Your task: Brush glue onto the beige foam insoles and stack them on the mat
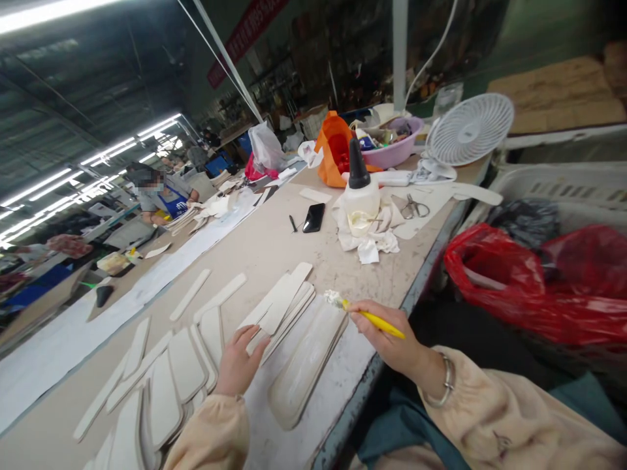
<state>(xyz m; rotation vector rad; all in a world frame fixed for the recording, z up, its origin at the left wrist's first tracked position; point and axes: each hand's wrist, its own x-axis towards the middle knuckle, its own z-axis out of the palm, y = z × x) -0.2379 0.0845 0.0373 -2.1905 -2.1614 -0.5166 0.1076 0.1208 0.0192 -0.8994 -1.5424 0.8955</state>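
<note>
My right hand (392, 336) is closed around the yellow handle of a glue brush (375, 320), whose bristles are coated in white paste. The brush tip hovers by the top end of a long, glossy piece (306, 365), rounded at its near end, with more layers beneath it. My left hand (241, 361) has its fingers apart, at the near end of a stack of pale, flat strips (287, 300). Left of that hand, several overlapping off-white rounded pieces (164, 398) are spread out over the table (245, 241).
Further back are a black phone (314, 218), a white bottle with black nozzle (361, 196), scissors (415, 207), an orange bag (336, 147), a purple basin (394, 143) and a white fan (470, 130). A red plastic bag (529, 287) sits right of the table edge. Across the table, another person (164, 196) works.
</note>
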